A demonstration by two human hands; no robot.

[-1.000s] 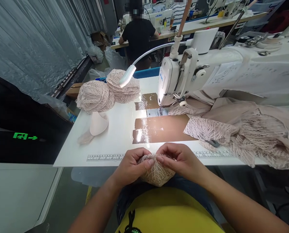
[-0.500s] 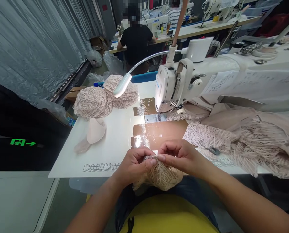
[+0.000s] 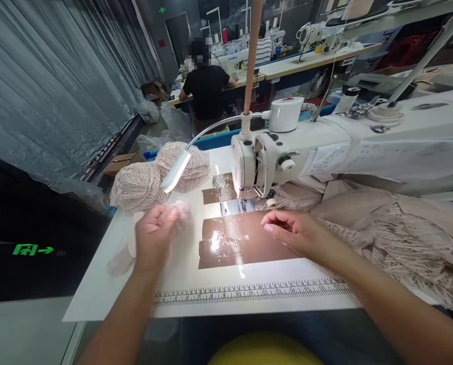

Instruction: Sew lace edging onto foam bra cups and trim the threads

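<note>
My left hand (image 3: pixel 156 235) is closed on a lace-covered cup (image 3: pixel 183 215), which is smeared by motion above the left part of the table. Just behind it are two stacks of beige lace cups (image 3: pixel 135 188). A smooth beige cup (image 3: pixel 131 241) with sheer fabric lies partly hidden by the left hand. My right hand (image 3: pixel 287 228) hovers over the brown tape (image 3: pixel 245 235) in front of the sewing machine (image 3: pixel 257 162), fingers loosely curled, thumb and forefinger apart, nothing visible between them. Beige lace fabric (image 3: pixel 409 233) is heaped beside my right forearm.
A lamp (image 3: pixel 176 171) on a bendy neck reaches over the table. A printed ruler (image 3: pixel 249 294) runs along the front edge. Further back, a person in a black top (image 3: pixel 205 91) sits at another sewing table. Plastic bags (image 3: pixel 177 121) lie on the floor.
Both hands held the lace cup together at the table's front edge. Now they are apart: the left has carried it left and away from me, the right has moved up toward the machine.
</note>
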